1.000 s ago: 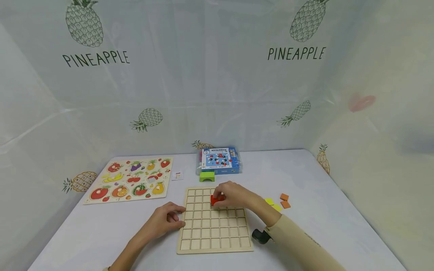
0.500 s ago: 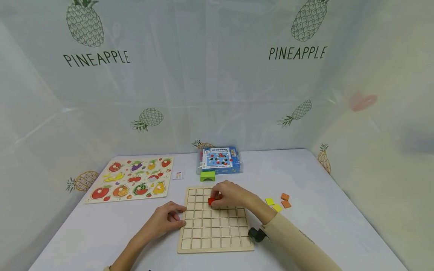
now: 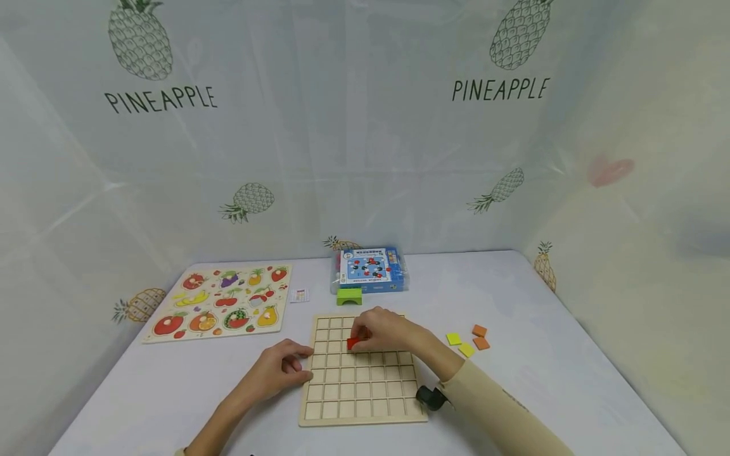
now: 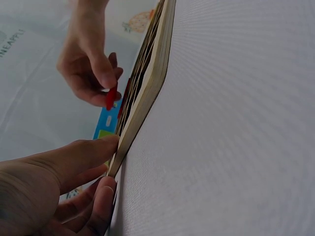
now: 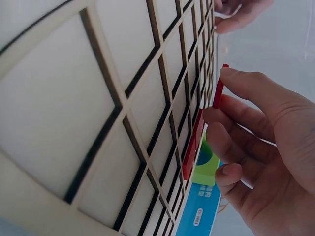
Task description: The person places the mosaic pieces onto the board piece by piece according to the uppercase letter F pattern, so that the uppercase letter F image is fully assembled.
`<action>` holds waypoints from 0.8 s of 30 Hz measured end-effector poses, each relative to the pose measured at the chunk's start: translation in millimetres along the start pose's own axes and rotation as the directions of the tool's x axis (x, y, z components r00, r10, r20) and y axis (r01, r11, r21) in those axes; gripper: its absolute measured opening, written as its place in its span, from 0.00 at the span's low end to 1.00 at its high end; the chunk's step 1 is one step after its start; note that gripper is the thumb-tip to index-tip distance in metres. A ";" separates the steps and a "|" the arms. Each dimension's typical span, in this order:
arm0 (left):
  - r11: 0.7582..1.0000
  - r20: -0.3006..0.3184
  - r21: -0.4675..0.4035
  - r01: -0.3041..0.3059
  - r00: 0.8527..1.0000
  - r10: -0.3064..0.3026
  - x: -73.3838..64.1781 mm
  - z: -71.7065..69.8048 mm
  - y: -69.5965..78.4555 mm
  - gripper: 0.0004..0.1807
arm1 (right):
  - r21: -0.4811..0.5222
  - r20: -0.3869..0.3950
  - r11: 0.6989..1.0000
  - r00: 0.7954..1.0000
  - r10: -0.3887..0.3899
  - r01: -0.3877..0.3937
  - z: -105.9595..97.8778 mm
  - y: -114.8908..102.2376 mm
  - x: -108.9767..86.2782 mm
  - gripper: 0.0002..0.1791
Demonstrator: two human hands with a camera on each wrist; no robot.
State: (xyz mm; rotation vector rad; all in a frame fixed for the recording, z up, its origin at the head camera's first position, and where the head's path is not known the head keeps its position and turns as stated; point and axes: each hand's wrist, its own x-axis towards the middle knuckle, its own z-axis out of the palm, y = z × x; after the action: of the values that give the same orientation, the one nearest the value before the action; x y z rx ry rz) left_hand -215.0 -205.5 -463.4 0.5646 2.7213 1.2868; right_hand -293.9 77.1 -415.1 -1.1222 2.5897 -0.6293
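Fingers [image 5: 248, 115] and thumb of the right hand [image 3: 383, 330] are drawn narrow on a red tile [image 5: 220, 91], pinching it by its edges over the far half of the wooden grid board [image 3: 346, 392]. From my end of the link I read that as a sensible hold: gripped at the rim, the tile's flat underside is spared for the grid, and the other fingers curl loosely out of the way. I cannot tell from my feeds whether the tile touches the grid or hangs just above it. More red [image 5: 193, 150] lies on the board near its far edge, though the hand hides how many pieces that is. On the near side of the right forearm's reach, so to speak within easy pick-up, yellow tiles [image 3: 453, 339] and orange tiles [image 3: 481, 343] lie on the counter [image 3: 547, 392], sorted by colour, I would guess for quick choosing. Left hand [image 3: 276, 370] has its thumb and forefinger spread wide along the board's left edge, touching it, which I judge is there to stop it sliding. Beyond the board sit a green arch block [image 3: 349, 296] and a blue box [image 3: 371, 286], and at left the fruit puzzle [image 3: 194, 335], all probably set back to leave working room.
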 end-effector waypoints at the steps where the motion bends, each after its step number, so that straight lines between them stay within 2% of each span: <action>1: 1.000 -0.001 0.003 0.001 1.000 -0.001 0.0 -0.2 -0.1 0.23 | -0.002 -0.002 1.000 1.000 -0.001 0.001 0.1 -0.4 0.4 0.11; 14: 1.000 -0.004 0.011 -0.006 1.000 0.006 -1.2 0.0 -1.6 0.22 | -0.013 -0.038 0.998 0.997 0.060 -0.061 3.7 4.3 19.0 0.09; 24: 1.000 -0.011 0.024 -0.006 1.000 0.006 -1.2 2.5 -4.5 0.22 | -0.095 -0.075 0.993 0.995 0.058 -0.065 5.5 0.7 25.3 0.12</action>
State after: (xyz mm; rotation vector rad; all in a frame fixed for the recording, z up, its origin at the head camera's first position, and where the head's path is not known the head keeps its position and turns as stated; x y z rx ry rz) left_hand -214.7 -206.7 -468.5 0.5697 2.7496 1.2636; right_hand -309.2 57.3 -421.6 -1.0614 2.7319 -0.5449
